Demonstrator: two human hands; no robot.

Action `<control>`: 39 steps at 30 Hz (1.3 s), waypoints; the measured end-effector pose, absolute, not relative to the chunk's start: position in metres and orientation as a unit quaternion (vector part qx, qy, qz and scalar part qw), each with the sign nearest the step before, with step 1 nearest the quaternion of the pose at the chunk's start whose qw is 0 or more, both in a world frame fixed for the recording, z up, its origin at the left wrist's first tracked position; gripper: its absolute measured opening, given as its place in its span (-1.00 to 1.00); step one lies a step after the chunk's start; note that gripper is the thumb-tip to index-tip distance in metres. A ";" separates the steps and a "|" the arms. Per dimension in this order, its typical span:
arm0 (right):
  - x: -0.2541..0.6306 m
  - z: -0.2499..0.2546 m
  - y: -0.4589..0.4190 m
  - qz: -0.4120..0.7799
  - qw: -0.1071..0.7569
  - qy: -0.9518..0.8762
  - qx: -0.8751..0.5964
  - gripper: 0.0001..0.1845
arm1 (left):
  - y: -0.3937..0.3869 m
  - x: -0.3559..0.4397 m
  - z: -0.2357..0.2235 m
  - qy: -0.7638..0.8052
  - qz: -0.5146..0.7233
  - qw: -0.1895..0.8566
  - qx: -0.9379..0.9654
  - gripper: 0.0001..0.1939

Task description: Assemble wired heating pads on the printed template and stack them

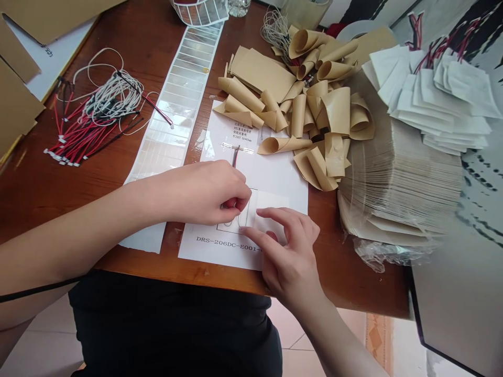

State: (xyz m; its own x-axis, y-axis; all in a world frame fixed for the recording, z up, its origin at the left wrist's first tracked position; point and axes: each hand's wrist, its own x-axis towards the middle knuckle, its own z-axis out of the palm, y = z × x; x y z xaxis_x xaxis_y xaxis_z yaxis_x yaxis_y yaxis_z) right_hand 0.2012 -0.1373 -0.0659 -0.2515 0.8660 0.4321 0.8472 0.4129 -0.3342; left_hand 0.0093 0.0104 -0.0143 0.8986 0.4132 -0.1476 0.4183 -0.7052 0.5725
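My left hand (212,193) is closed in a pinch over a printed paper sheet (196,251); a thin wire (239,221) shows at its fingertips. Part of the wire curves in loops over a rectangle drawn on the sheet. A dark lead (236,156) comes out from behind this hand toward a strip of clear tape (236,148). My right hand (288,246) is spread at the lower right of the rectangle. Its thumb tip touches down beside the wire, and its index finger lies on a pale flat piece. My left palm hides the middle of the wire.
At left lies a bundle of white cables with red and black leads (113,102). A long strip of clear labels (168,125) runs up the table (35,199). Curled brown paper pieces (298,115) lie behind the sheet. Stacked brown sheets (404,183) and white pouches with leads (428,104) stand at right.
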 end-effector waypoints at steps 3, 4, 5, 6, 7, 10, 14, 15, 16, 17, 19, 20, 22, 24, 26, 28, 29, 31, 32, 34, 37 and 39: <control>0.201 -0.066 -0.137 0.014 0.278 -0.793 -0.541 -0.53 | 0.010 0.010 -0.014 0.230 -0.007 0.316 0.921 -0.88; 0.201 -0.066 -0.137 0.015 0.274 -0.795 -0.541 -0.53 | 0.010 0.010 -0.014 0.232 -0.009 0.316 0.920 -0.88; 0.201 -0.066 -0.137 0.016 0.272 -0.796 -0.541 -0.53 | 0.010 0.011 -0.014 0.234 -0.010 0.316 0.919 -0.88; 0.201 -0.066 -0.137 0.018 0.272 -0.796 -0.540 -0.54 | 0.009 0.011 -0.014 0.236 -0.009 0.315 0.919 -0.88; 0.201 -0.066 -0.137 0.019 0.273 -0.796 -0.540 -0.53 | 0.009 0.011 -0.014 0.236 -0.008 0.314 0.920 -0.88; 0.202 -0.067 -0.137 0.019 0.273 -0.795 -0.542 -0.52 | 0.010 0.011 -0.014 0.234 -0.004 0.311 0.921 -0.88; 0.202 -0.067 -0.137 0.021 0.264 -0.795 -0.546 -0.52 | 0.010 0.012 -0.016 0.236 -0.001 0.305 0.923 -0.88; 0.202 -0.067 -0.137 0.021 0.264 -0.795 -0.546 -0.52 | 0.010 0.012 -0.016 0.237 -0.001 0.303 0.923 -0.88; 0.202 -0.067 -0.137 0.020 0.266 -0.795 -0.545 -0.52 | 0.010 0.013 -0.016 0.239 -0.001 0.301 0.923 -0.87; 0.202 -0.067 -0.137 0.018 0.268 -0.795 -0.544 -0.52 | 0.010 0.013 -0.017 0.241 -0.002 0.300 0.923 -0.87; 0.201 -0.067 -0.136 0.014 0.267 -0.797 -0.541 -0.52 | 0.010 0.013 -0.017 0.245 -0.005 0.299 0.922 -0.86; 0.201 -0.067 -0.136 0.012 0.265 -0.798 -0.540 -0.52 | 0.010 0.013 -0.017 0.246 -0.005 0.299 0.922 -0.86; 0.201 -0.067 -0.136 0.008 0.261 -0.800 -0.541 -0.52 | 0.009 0.014 -0.017 0.245 -0.004 0.301 0.922 -0.87; 0.201 -0.066 -0.136 0.009 0.261 -0.799 -0.541 -0.52 | 0.009 0.013 -0.018 0.243 0.000 0.300 0.922 -0.86; 0.202 -0.066 -0.136 0.011 0.267 -0.798 -0.540 -0.53 | 0.009 0.013 -0.018 0.241 0.004 0.300 0.923 -0.87; 0.202 -0.066 -0.136 0.016 0.272 -0.797 -0.539 -0.53 | 0.009 0.013 -0.019 0.241 0.007 0.300 0.923 -0.87; 0.201 -0.066 -0.136 0.018 0.272 -0.798 -0.538 -0.53 | 0.009 0.013 -0.019 0.241 0.008 0.300 0.923 -0.88; 0.201 -0.066 -0.136 0.021 0.269 -0.798 -0.539 -0.53 | 0.009 0.014 -0.019 0.243 0.005 0.301 0.922 -0.88; 0.201 -0.066 -0.136 0.022 0.268 -0.798 -0.540 -0.53 | 0.009 0.014 -0.019 0.244 0.002 0.302 0.922 -0.88; 0.201 -0.066 -0.136 0.021 0.270 -0.796 -0.541 -0.53 | 0.009 0.014 -0.019 0.247 -0.001 0.303 0.920 -0.89; 0.201 -0.067 -0.136 0.018 0.270 -0.797 -0.540 -0.52 | 0.009 0.014 -0.019 0.250 0.002 0.303 0.920 -0.90; 0.201 -0.067 -0.136 0.016 0.264 -0.799 -0.540 -0.51 | 0.008 0.014 -0.020 0.251 0.005 0.302 0.920 -0.90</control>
State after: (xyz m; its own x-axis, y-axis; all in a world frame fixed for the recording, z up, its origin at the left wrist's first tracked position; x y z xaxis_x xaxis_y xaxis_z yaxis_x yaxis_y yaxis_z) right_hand 0.2010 -0.1361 -0.0669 -0.2770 0.8714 0.4048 0.8540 0.4164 -0.3119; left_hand 0.0139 0.0082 -0.0199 0.8736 0.4656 -0.1418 0.4590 -0.6912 0.5582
